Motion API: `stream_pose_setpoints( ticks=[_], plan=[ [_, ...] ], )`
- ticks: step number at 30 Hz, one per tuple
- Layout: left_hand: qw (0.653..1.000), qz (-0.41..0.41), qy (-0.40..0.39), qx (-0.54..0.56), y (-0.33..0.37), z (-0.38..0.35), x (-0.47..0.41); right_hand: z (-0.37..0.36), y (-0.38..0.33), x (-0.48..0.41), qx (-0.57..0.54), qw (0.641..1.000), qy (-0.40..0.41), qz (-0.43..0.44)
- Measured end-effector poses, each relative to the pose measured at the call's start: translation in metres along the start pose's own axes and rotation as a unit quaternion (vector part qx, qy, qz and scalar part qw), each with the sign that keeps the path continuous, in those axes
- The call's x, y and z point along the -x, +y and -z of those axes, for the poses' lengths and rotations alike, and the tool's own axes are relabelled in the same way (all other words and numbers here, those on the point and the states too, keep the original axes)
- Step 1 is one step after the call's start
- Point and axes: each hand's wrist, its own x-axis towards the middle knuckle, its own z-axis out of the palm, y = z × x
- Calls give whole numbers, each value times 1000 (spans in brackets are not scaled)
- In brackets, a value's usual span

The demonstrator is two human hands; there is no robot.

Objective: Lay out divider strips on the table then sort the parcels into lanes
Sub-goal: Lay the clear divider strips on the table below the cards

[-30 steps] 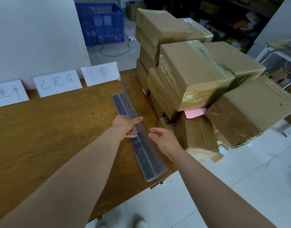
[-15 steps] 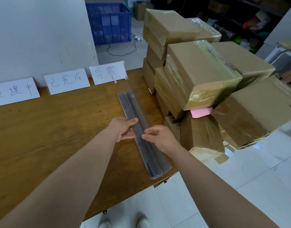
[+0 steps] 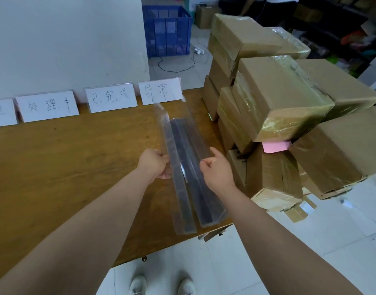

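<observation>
Two long clear plastic divider strips with dark cores lie lengthwise near the right end of the wooden table (image 3: 55,167). My left hand (image 3: 154,162) grips the left strip (image 3: 178,188) at its middle, and that strip is angled away from the right one. My right hand (image 3: 216,169) pinches the edge of the right strip (image 3: 200,145). Both strips reach from the front edge of the table toward the white label cards. A pile of brown taped parcels (image 3: 278,96) is stacked just right of the table.
Several white handwritten label cards (image 3: 111,97) stand along the table's far edge against a white wall. A pink slip (image 3: 275,146) sticks out of the parcel pile. A blue crate (image 3: 167,33) sits on the tiled floor behind. My white shoes (image 3: 161,284) show below.
What looked like one strip has split into two: my left hand has drawn one strip leftward while my right hand keeps the other. The camera has moved closer and to the left.
</observation>
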Motion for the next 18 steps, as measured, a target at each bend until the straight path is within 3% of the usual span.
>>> stream_pose_setpoints(
  ticks=[3, 9, 18],
  plan=[
    [1000, -11, 20, -8, -4, 19, 11, -4, -8, 6, 2, 999, 27, 32],
    [995, -26, 81, -53, -12, 75, 36, -17, -44, 18, -2, 995, 2, 104],
    [960, -44, 207, -181, -45, 197, 67, -55, -118, 37, 11, 993, -44, 110]
  ],
)
